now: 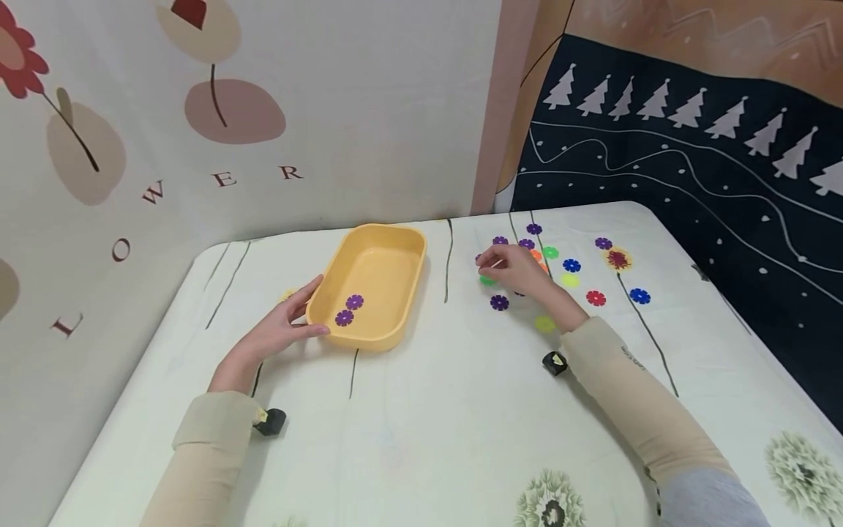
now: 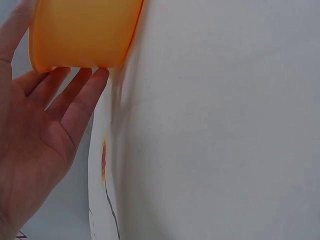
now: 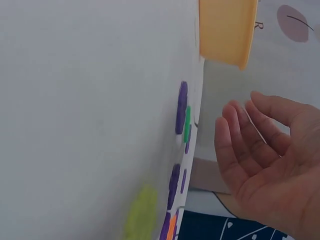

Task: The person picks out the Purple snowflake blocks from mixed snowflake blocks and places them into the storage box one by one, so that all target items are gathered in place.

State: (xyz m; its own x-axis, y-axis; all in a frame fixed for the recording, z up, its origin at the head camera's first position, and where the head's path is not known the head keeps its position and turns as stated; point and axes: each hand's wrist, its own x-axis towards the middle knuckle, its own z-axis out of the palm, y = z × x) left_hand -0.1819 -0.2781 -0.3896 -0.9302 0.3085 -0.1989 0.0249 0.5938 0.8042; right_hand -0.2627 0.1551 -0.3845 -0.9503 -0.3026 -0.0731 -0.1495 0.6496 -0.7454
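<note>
Nearest the camera, two beige sleeves reached forward over the bench (image 1: pixel 421 439), which was covered in a pale cloth printed with thin stems and flowers. The left hand (image 1: pixel 276 333) lay against the near left corner of the yellow tray (image 1: pixel 378 256), its fingers (image 2: pixel 82 92) straight and relaxed, their tips touching the tray's outer wall while the thumb rested along the rim; nothing was gripped. Inside the tray, close to that hand, lay two purple flower pieces (image 1: pixel 349 309) side by side on the floor of the tray. To the right, well apart from the tray, the right hand (image 1: pixel 520 271) hovered over a scatter of small flower-shaped pieces. In the wrist view its fingers (image 3: pixel 240 135) were loosely spread and slightly bent, the palm bare and holding nothing. A green piece (image 1: pixel 487 280) lay just under its fingertips, a purple piece (image 1: pixel 499 302) just beside the hand, and a yellow-green piece (image 1: pixel 544 323) near the wrist. Farther off lay a blue piece (image 1: pixel 571 265), a red piece (image 1: pixel 596 298) and another blue piece (image 1: pixel 639 296), with more purple ones toward the bench's far edge. Behind stood a wall hanging with flowers and letters.
</note>
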